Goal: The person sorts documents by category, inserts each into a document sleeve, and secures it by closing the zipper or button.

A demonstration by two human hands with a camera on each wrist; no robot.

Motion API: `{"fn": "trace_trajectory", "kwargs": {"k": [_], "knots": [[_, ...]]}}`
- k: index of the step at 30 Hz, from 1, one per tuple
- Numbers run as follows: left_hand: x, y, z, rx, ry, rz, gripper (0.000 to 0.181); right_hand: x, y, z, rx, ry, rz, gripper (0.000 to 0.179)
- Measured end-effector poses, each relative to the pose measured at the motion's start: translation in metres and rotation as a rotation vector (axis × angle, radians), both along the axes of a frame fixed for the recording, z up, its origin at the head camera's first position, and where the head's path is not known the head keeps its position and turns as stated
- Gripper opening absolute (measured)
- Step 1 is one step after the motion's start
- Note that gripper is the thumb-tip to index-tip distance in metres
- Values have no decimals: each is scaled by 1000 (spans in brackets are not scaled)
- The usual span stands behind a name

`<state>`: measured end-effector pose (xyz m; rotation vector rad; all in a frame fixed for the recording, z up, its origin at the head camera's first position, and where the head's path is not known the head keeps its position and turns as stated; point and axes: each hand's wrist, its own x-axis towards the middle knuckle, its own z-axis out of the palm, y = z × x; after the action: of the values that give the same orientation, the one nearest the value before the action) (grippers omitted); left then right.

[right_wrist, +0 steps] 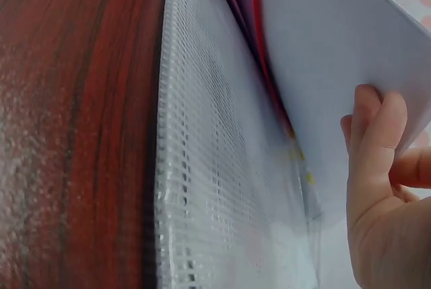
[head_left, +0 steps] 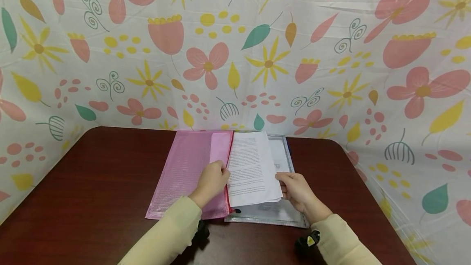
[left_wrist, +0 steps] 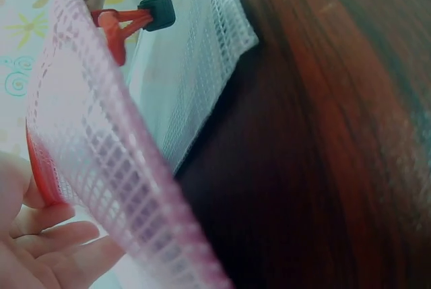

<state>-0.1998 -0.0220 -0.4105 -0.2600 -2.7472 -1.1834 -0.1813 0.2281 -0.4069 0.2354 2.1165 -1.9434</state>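
Observation:
A pink mesh zipper pouch point(head_left: 184, 167) lies flat with its red zipper edge facing right. My left hand point(head_left: 213, 179) pinches that zipper edge near its middle; the left wrist view shows fingers curled at the red edge point(left_wrist: 44, 174). A stack of printed paper sheets point(head_left: 250, 167) sits partly at the pouch's opening, its left side hidden by the pink edge. My right hand point(head_left: 296, 191) pinches the right edge of the sheets, thumb on top and fingers beneath. Under the sheets is a clear mesh pouch point(head_left: 287, 212), whose grid shows closely in the right wrist view.
A dark red-brown wooden table point(head_left: 92, 175) carries both pouches near its back edge. Behind it hangs a white curtain point(head_left: 228, 52) printed with flowers and leaves. A dark zipper pull point(left_wrist: 158, 13) hangs from the pink pouch's corner.

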Motion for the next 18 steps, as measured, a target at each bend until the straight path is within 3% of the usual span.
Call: {"fn": "trace_trajectory", "kwargs": {"k": [7, 18], "knots": [[1, 0, -2, 10, 52, 3, 18, -1, 0, -1, 14, 21, -9, 41], [1, 1, -2, 5, 93, -5, 15, -2, -4, 1, 90, 147, -31, 34]]}}
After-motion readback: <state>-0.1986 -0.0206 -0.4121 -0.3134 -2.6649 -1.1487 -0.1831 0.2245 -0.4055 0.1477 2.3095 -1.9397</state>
